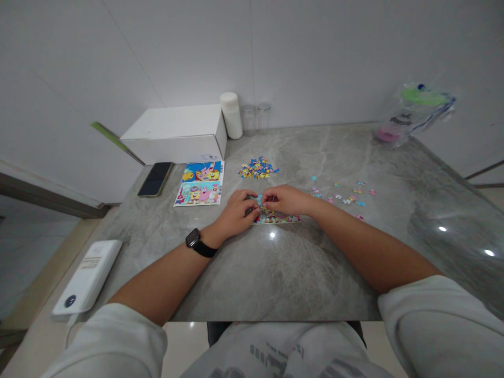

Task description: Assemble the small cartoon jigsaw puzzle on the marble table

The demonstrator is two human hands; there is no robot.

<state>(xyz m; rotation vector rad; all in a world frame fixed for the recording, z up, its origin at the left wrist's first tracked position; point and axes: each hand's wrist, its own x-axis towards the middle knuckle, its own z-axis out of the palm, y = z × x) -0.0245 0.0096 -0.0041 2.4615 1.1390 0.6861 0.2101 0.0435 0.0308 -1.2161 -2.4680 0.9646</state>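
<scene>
A partly assembled jigsaw puzzle (275, 218) with a colourful cartoon print lies flat on the grey table in front of me; both hands cover much of its upper part. My left hand (239, 212) rests at its left edge, fingers bent, with a gap between index finger and thumb. Just across from it, my right hand (280, 199) bends over the puzzle from the right, thumb and fingertips pinched together. Whatever sits in that pinch is too small to make out. Beyond the hands is a heap of loose puzzle pieces (258, 168), mostly blue and yellow.
Several scattered pieces (346, 201) lie to the right. Left of the heap are a printed picture sheet (199, 184) and a phone (156, 179). A white box (177, 131), a white bottle (231, 116), two glasses (263, 119) and a plastic bag (409, 115) stand along the wall.
</scene>
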